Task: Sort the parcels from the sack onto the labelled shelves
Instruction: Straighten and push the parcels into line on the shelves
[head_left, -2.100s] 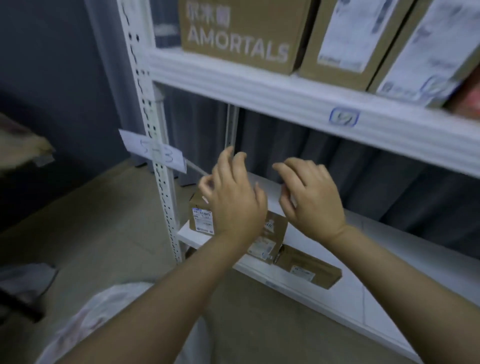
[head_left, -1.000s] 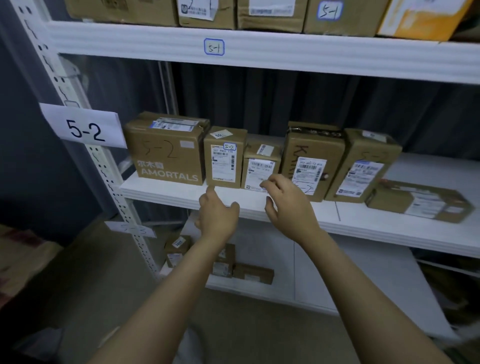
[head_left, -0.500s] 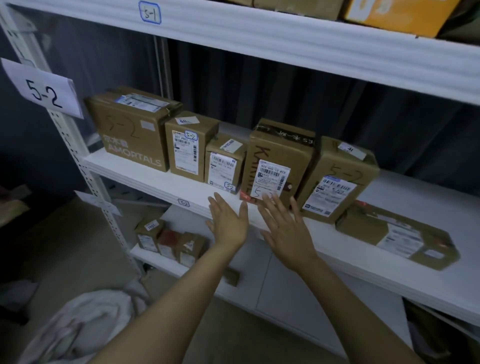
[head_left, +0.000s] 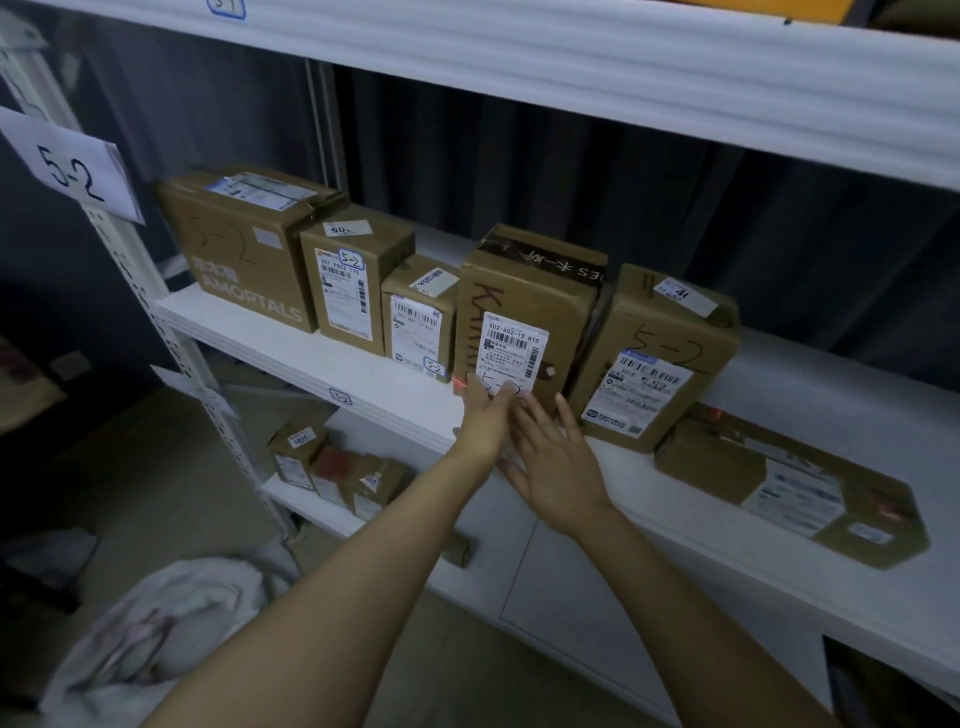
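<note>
Several brown cardboard parcels stand in a row on the white shelf (head_left: 291, 348) tagged 5-2. The tall middle parcel (head_left: 535, 291) carries a white label with "5-2" written on it. My left hand (head_left: 485, 415) reaches to that parcel's lower front, fingers straight, fingertips at the label's bottom edge. My right hand (head_left: 556, 457) hovers just beside it, fingers spread and straight, holding nothing. A flat parcel (head_left: 789, 483) lies at the right end of the shelf. The white sack (head_left: 156, 629) lies on the floor at lower left.
A large "AMORTALS" box (head_left: 244, 244) stands at the shelf's left end beside the white upright post (head_left: 150, 312) with a paper "5-2" tag (head_left: 72, 166). Small parcels (head_left: 332, 467) sit on the lower shelf. Another shelf (head_left: 623, 67) runs overhead. Dark curtain behind.
The view has risen from the lower shelf to the 5-2 shelf. Both hands moved forward and right, opening flat toward the tall middle parcel; the left fingertips now reach its label.
</note>
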